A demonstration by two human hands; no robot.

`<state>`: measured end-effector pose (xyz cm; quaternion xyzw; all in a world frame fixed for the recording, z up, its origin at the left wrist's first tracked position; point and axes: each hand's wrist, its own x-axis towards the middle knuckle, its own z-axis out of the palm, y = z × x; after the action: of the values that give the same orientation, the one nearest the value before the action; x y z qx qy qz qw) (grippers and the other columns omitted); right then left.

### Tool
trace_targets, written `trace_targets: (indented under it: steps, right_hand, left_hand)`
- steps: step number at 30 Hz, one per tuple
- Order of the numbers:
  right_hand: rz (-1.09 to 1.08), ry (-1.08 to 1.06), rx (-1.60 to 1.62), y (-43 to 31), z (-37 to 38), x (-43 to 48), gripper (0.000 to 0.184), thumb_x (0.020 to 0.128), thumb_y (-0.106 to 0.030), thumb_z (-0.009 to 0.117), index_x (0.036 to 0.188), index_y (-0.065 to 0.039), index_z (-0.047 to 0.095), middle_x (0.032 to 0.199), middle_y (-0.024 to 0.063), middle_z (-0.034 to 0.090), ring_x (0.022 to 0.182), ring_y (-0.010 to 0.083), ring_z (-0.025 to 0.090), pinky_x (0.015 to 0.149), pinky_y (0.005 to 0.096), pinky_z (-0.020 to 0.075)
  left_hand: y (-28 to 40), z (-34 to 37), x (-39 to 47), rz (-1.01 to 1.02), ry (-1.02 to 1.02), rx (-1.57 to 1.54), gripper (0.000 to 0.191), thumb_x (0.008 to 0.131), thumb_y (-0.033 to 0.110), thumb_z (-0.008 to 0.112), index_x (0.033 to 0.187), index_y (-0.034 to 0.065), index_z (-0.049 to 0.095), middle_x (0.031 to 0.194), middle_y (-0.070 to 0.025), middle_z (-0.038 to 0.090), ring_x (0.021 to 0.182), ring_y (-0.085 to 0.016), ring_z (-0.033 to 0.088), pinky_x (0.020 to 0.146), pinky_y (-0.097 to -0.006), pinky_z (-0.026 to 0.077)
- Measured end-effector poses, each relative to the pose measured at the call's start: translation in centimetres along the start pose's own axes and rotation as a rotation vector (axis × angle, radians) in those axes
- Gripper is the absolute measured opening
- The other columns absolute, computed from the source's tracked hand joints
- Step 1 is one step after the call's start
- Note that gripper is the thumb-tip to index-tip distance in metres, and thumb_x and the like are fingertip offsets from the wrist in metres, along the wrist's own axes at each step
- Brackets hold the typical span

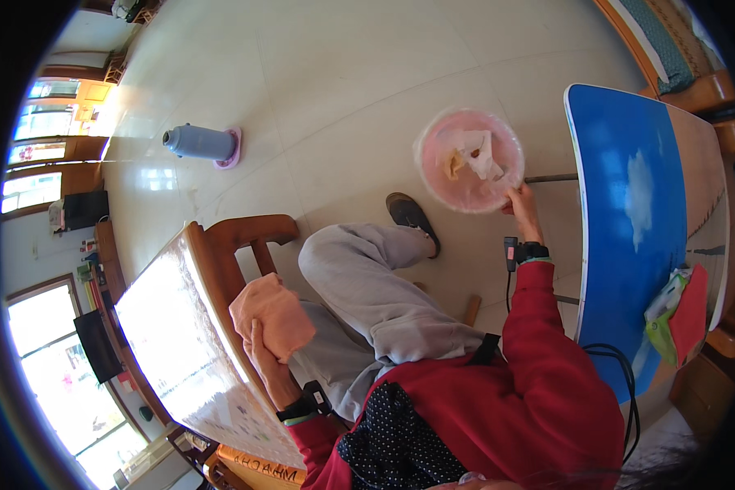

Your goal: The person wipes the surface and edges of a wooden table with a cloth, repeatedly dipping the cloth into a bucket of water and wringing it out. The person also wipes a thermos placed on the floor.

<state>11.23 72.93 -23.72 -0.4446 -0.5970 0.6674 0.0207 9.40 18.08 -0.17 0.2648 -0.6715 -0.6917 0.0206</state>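
Observation:
My left hand point(263, 346) holds a folded orange cloth point(275, 315) beside the edge of the table with a shiny clear cover point(220, 392). My right hand point(517, 205) grips the rim of a round pink waste bin point(432, 177) lined with a clear plastic bag. Crumpled white tissue point(481, 156) and a yellowish scrap point(452, 165) lie inside the bin. To the right of my right hand is a blue picture-topped folding table point(618, 184).
A wooden chair point(251, 229) stands against the covered table. A blue-grey thermos flask point(205, 142) with a pink base is on the tiled floor. A red packet point(689, 312) and a green packet point(664, 334) lie on the blue table. Black cables point(634, 392) hang beside my right arm.

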Motion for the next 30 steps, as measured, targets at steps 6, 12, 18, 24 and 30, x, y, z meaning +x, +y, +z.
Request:
trace_targets:
  steps: [6,12,18,24,30]
  right_hand:
    - [-0.021,-0.169,-0.265,-3.0,-3.4,-1.9,0.033,0.087,-0.028,0.065,0.108,-0.004,0.069,0.083,0.0043,0.068,0.065,0.0127,0.060,0.056,0.0274,0.0491]
    - [0.071,-0.246,-0.377,-3.6,-4.1,-3.3,0.039,0.086,-0.023,0.061,0.120,-0.005,0.069,0.090,0.0025,0.068,0.070,0.0124,0.058,0.057,0.0295,0.0476]
    - [0.003,-0.264,-0.435,-2.4,-4.5,-3.1,0.037,0.083,-0.019,0.064,0.114,0.001,0.069,0.088,0.0085,0.070,0.075,0.0163,0.062,0.066,0.0321,0.0507]
    - [-0.006,-0.252,-0.468,-2.5,-4.7,-3.4,0.037,0.081,-0.017,0.065,0.113,0.003,0.069,0.092,0.0145,0.073,0.079,0.0215,0.066,0.074,0.0353,0.0529]
    - [0.039,-0.217,-0.357,-3.0,-4.2,-3.8,0.037,0.084,-0.019,0.066,0.116,-0.001,0.069,0.089,0.0071,0.072,0.075,0.0157,0.063,0.066,0.0322,0.0516]
  left_hand:
    - [0.0,1.8,0.6,-0.030,-0.037,0.027,0.040,0.101,0.021,0.065,0.131,-0.0038,0.059,0.116,-0.0167,0.071,0.097,-0.024,0.074,0.078,-0.0345,0.062]
    - [-0.1,2.6,0.9,-0.069,-0.027,0.061,0.039,0.101,0.022,0.064,0.131,-0.0027,0.059,0.115,-0.0164,0.072,0.096,-0.024,0.074,0.079,-0.0336,0.062]
    - [-1.0,2.4,1.7,-0.077,0.011,0.118,0.038,0.100,0.021,0.065,0.130,-0.0029,0.060,0.118,-0.0170,0.071,0.102,-0.024,0.072,0.083,-0.0349,0.061]
    - [-1.2,2.8,1.8,-0.104,0.002,0.129,0.039,0.099,0.022,0.066,0.129,-0.0040,0.061,0.118,-0.0175,0.071,0.100,-0.025,0.072,0.083,-0.0349,0.061]
    - [-1.1,3.1,1.3,-0.110,0.018,0.133,0.039,0.098,0.021,0.068,0.127,-0.0040,0.062,0.116,-0.0169,0.071,0.099,-0.024,0.073,0.084,-0.0341,0.061]
